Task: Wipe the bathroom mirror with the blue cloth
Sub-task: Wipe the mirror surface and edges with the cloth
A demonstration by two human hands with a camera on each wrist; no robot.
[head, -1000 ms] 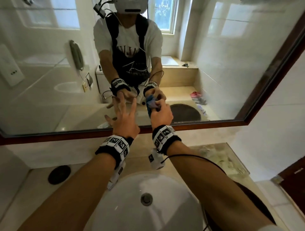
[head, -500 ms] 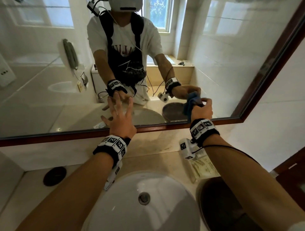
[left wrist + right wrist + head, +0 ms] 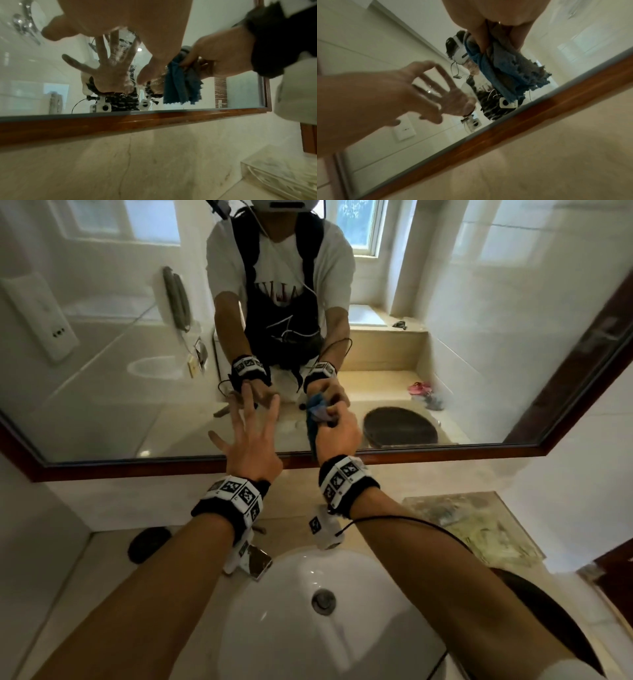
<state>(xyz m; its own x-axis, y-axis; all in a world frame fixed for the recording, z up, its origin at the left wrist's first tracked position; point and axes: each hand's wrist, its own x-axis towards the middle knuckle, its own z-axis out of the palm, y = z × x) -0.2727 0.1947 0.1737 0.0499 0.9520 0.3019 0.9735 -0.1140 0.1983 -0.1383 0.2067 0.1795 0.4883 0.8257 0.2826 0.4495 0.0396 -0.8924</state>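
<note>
Up close, the right hand (image 3: pixel 337 436) pinches one bunched blue cloth (image 3: pixel 313 424) low on the mirror (image 3: pixel 479 337), near its wooden frame (image 3: pixel 137 469); its fingers are mostly hidden. At nine o'clock from it, the left hand (image 3: pixel 248 440) is spread, fingertips against the glass. One sink (image 3: pixel 291 628) sits below, partly cut off.

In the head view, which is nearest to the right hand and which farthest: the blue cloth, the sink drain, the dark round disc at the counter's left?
From the right hand:
1. blue cloth, gripped in it.
2. sink drain, below, in the basin.
3. dark round disc, far left on the counter.
</note>
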